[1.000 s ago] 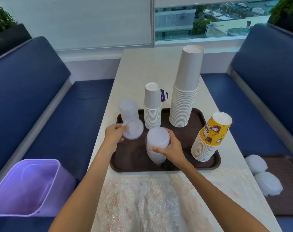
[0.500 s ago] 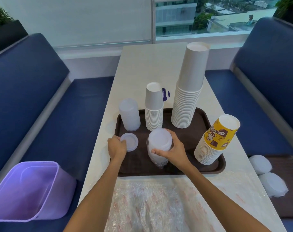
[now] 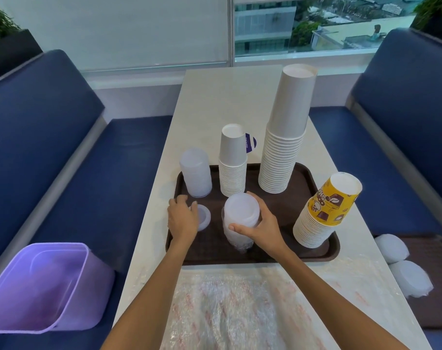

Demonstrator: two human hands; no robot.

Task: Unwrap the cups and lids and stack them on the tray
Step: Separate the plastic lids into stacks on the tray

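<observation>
While three cup piles, the tall white stack, the short white stack and the yellow-printed stack, and one bare lid stack at the far left corner are already stood on the tray, the task is judged well past halfway. A half-wrapped lid stack by the near edge is clasped by the right hand, and a single lid at the left edge is pinched by the curled fingers of the left hand. Two wrapped lid bundles are left on a second tray.
</observation>
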